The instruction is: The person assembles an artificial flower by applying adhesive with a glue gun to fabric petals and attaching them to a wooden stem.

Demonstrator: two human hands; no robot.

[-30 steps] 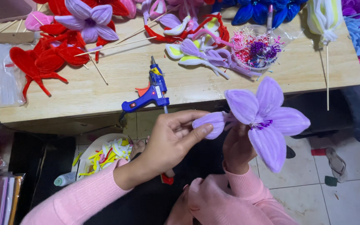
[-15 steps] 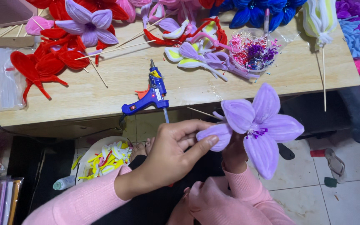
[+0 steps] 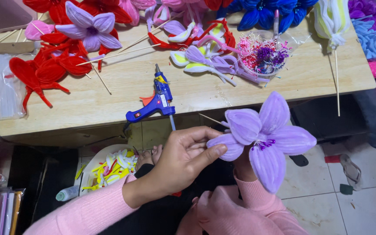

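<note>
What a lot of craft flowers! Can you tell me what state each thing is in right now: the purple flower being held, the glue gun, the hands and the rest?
Purple flower: held up below the table edge, petals spread.
Left hand: pinching the flower's lower left petal.
Right hand: mostly hidden behind the flower, gripping it from below.
Glue gun: lying on the wooden table, untouched.
Finished purple flower: lying on red petals.
</note>
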